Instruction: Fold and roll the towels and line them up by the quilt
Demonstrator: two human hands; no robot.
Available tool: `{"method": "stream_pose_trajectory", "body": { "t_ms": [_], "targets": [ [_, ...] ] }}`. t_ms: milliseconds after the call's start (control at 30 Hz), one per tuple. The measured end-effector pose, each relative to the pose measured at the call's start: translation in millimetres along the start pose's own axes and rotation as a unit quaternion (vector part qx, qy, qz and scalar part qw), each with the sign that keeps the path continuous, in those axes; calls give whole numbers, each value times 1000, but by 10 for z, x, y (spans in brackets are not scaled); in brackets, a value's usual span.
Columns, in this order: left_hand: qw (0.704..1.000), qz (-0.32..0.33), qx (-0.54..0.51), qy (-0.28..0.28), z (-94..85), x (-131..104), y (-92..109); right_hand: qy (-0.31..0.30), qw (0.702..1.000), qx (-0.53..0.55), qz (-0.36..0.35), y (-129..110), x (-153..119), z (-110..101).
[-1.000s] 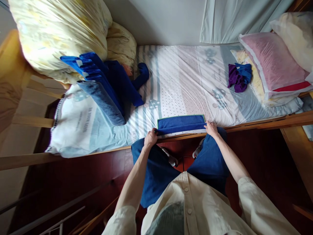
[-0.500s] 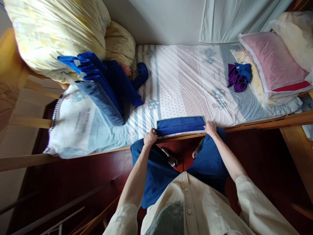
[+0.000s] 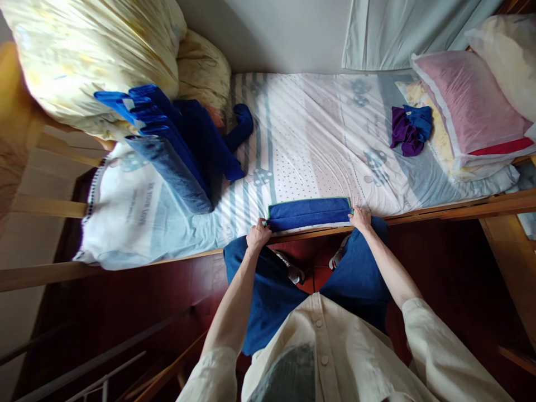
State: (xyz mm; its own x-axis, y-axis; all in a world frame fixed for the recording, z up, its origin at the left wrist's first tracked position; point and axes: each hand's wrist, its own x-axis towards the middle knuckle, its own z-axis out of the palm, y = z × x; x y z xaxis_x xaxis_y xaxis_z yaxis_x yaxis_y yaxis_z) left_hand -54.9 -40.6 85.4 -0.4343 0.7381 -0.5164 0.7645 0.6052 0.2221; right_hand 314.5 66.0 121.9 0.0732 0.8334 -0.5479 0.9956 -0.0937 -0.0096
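Note:
A blue towel (image 3: 309, 213) with a green edge lies folded into a narrow strip along the bed's near edge. My left hand (image 3: 258, 234) grips its left end, fingers closed around the corner with a bit of green edging showing. At the opposite end, my right hand (image 3: 360, 218) pinches the right corner. Between the two hands the strip stays flat on the sheet. Further left stands a row of folded blue cloths (image 3: 167, 131), with a rolled grey-blue cloth (image 3: 170, 174) in front of them.
Purple and blue crumpled cloths (image 3: 411, 129) lie at the right, beside a pink pillow (image 3: 473, 106). A large yellow bundle (image 3: 104, 61) fills the back left. The wooden bed rail (image 3: 452, 215) runs along the near edge. A pale curtain (image 3: 402, 33) hangs behind.
Both hands keep their hold at the towel's ends, with only a slight shift of the fingers. The view has tilted a little; the bedding and other cloths stay put.

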Motion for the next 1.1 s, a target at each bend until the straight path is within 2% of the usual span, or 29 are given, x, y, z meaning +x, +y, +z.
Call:
{"method": "stream_pose_trajectory", "body": {
  "t_ms": [600, 733, 800, 900, 1000, 1100],
  "targets": [
    [1000, -1, 9, 12, 5, -59, 39, 31, 999, 23, -11, 39, 16, 73],
    [1000, 10, -2, 27, 41, -47, 1, 77, 996, 43, -33, 69, 29, 137],
    [998, 34, -13, 49, 69, -37, -40, 114, 990, 47, -61, 90, 35, 183],
    [989, 87, -19, 116, 127, -9, -122, 147, 981, 42, -118, 124, 51, 250],
    [966, 181, -34, 180, 211, 43, -202, 164, 968, 37, -185, 154, 73, 298],
    [938, 295, -60, 173, 313, 106, -249, 170, 959, 34, -224, 174, 92, 327]
  ]
}}
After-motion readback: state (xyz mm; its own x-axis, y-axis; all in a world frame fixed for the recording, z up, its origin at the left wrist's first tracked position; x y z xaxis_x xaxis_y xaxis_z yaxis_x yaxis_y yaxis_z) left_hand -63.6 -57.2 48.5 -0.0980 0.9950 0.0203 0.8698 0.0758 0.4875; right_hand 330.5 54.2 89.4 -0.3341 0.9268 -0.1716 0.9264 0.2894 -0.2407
